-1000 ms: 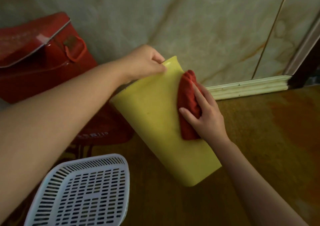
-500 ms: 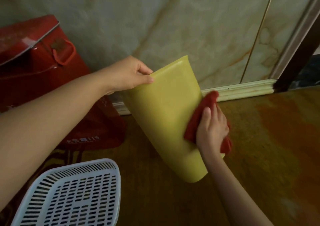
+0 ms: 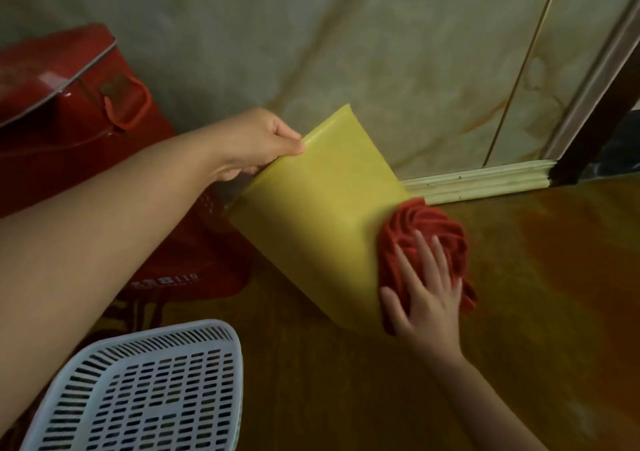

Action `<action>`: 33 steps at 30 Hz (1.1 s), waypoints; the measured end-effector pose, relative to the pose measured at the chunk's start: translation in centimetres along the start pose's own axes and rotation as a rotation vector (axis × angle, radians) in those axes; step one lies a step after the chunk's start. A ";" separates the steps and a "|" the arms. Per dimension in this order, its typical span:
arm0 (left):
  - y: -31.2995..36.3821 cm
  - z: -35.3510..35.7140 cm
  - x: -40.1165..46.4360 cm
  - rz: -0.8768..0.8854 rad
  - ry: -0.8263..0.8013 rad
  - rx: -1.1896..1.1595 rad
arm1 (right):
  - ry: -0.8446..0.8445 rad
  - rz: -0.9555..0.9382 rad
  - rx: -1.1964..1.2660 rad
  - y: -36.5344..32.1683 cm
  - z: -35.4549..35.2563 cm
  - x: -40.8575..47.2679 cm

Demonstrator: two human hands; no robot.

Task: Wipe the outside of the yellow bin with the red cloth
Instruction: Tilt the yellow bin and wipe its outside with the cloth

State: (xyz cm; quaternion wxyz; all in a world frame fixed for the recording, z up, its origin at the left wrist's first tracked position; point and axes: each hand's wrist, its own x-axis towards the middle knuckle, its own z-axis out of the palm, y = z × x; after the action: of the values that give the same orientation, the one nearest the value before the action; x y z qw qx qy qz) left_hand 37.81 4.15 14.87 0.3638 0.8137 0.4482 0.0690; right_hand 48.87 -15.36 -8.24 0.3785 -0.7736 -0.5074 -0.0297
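Note:
The yellow bin [image 3: 322, 215] is tilted, its base end low toward me and its rim end up near the wall. My left hand [image 3: 256, 142] grips the rim at the upper left corner. My right hand [image 3: 424, 298] lies flat with fingers spread on the bunched red cloth [image 3: 426, 236], which is pressed against the bin's right side near the lower end. The bin's inside is hidden.
A white slotted basket [image 3: 145, 388] sits at the lower left. A red metal box [image 3: 69, 104] and a red bag [image 3: 187, 263] stand at the left against the marbled wall. Wooden floor [image 3: 536, 277] spreads to the right; a skirting board [image 3: 485, 180] runs along the wall.
My right hand has slid the red cloth down from the bin's upper side to its lower right side. The bin has tilted and turned a little; my left hand has kept its grip on the rim.

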 end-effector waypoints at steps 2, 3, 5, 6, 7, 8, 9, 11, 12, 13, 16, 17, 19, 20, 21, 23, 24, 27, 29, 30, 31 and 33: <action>0.8 0.7 0.3 -0.003 0.017 -0.029 | 0.018 0.338 0.242 2.1 -0.6 -0.1; 1.3 1.1 0.4 0.003 0.031 -0.042 | 0.037 0.498 0.354 2.6 -0.7 0.5; 1.8 1.4 0.7 0.008 0.092 -0.031 | 0.053 0.637 0.434 2.7 -1.2 1.7; 1.9 1.5 0.8 -0.001 0.118 -0.027 | 0.054 0.625 0.417 2.1 -1.5 2.4; 2.0 1.7 0.8 -0.012 0.124 -0.036 | 0.049 0.582 0.398 1.1 -1.9 3.2; 2.2 1.9 0.7 -0.009 0.117 -0.053 | 0.041 0.517 0.394 -0.1 -2.1 4.1; 2.6 2.2 0.7 0.009 0.117 -0.054 | 0.035 0.434 0.399 -1.4 -2.4 5.2; 3.4 2.9 1.1 0.042 0.179 0.012 | 0.016 0.267 0.452 -4.6 -2.8 7.7; 3.7 3.1 1.1 0.042 0.224 0.053 | -0.004 0.210 0.507 -6.1 -3.0 8.9; 3.8 3.1 1.2 0.029 0.258 0.085 | -0.031 0.164 0.568 -7.3 -3.3 9.9; 3.4 3.3 0.8 -0.029 0.149 0.058 | -0.166 0.099 0.762 -7.5 -3.7 10.2; 3.3 3.4 0.3 -0.025 0.046 0.001 | -0.215 0.097 0.805 -6.7 -3.7 9.6; 2.9 3.4 -1.4 0.021 -0.199 -0.136 | -0.292 0.075 0.804 -4.6 -3.8 8.5; 2.4 3.4 -2.4 0.062 -0.292 -0.127 | -0.321 0.065 0.778 -3.6 -3.8 8.2; 1.7 3.4 -3.4 0.125 -0.327 -0.009 | -0.353 0.053 0.761 -2.6 -3.8 8.2; -0.2 3.5 -5.3 0.264 -0.206 0.414 | -0.412 0.028 0.766 -1.1 -3.5 8.2; -1.2 3.5 -6.1 0.307 -0.106 0.564 | -0.438 0.034 0.771 -0.5 -3.1 7.9; -2.5 3.2 -7.3 0.362 -0.024 0.569 | -0.430 0.112 0.818 -0.1 -2.0 7.0; -2.4 3.2 -6.8 0.386 -0.013 0.550 | -0.365 0.137 0.797 0.2 -1.6 6.3; -2.1 3.4 -6.3 0.406 0.013 0.549 | -0.349 0.159 0.777 0.7 -1.5 5.6; -1.8 3.5 -5.7 0.429 0.051 0.550 | -0.345 0.195 0.756 1.5 -1.5 4.6; -0.9 4.2 -4.7 0.473 0.097 0.531 | -0.316 0.307 0.681 3.3 -1.1 2.2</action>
State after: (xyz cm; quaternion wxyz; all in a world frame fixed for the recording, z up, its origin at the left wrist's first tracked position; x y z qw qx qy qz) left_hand 36.25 -1.39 12.23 0.0919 0.9568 0.2666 0.0712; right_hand 52.97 -15.02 -8.29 0.5305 -0.6658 -0.4187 0.3162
